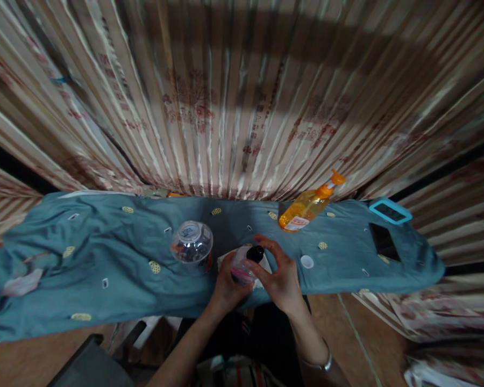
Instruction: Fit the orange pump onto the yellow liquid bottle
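Note:
At the near edge of the cloth, my left hand is wrapped round a small clear bottle that shows pink on its side. The bottle has a black cap and tilts to the right. My right hand curls round the cap, thumb in front and index finger behind it. A white paper or tissue lies under the bottle, partly hidden by my hands. Left of them stands a clear plastic cup with a domed lid. Right of them lies a small white round disc.
An orange pump bottle stands at the back right. A blue-framed device and a dark phone lie at the right end. The teal cloth is wrinkled on the left. A patterned curtain hangs behind.

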Demonstrator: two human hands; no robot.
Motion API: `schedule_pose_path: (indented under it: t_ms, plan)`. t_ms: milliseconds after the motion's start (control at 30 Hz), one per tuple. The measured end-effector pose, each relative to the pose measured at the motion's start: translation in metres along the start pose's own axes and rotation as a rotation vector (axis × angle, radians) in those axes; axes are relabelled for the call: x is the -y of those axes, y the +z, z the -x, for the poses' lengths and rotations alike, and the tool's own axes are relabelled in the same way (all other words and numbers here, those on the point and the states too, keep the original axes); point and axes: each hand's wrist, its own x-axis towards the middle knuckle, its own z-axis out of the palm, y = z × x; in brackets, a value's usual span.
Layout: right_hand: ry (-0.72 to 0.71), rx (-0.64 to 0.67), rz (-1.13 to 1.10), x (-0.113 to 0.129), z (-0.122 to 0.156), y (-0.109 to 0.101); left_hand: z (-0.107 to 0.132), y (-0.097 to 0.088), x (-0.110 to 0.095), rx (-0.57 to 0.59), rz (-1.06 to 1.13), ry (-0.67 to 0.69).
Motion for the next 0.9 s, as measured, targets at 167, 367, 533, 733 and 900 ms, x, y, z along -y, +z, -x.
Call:
schedule_pose_path:
  t_ms: [167, 367, 533, 733, 900]
  plan:
    - [-0.133, 0.097, -0.032, 0.002, 0.003, -0.008, -0.001, 0.0, -0.001, 0.01, 0.014, 0.012]
    - [-0.057, 0.036, 0.03, 0.0, 0.003, -0.002, 0.001, 0.001, 0.003, 0.002, -0.004, -0.004]
    - [-0.009, -0.055, 0.04, -0.001, 0.002, 0.004, 0.0, 0.002, 0.002, 0.004, 0.009, 0.018]
    - [-0.108, 0.051, -0.017, 0.002, 0.002, -0.004, -0.002, 0.002, -0.006, -0.011, 0.02, -0.037]
    - [-0.104, 0.128, -0.041, 0.003, 0.004, -0.006, -0.003, 0.0, -0.008, 0.006, 0.031, -0.041]
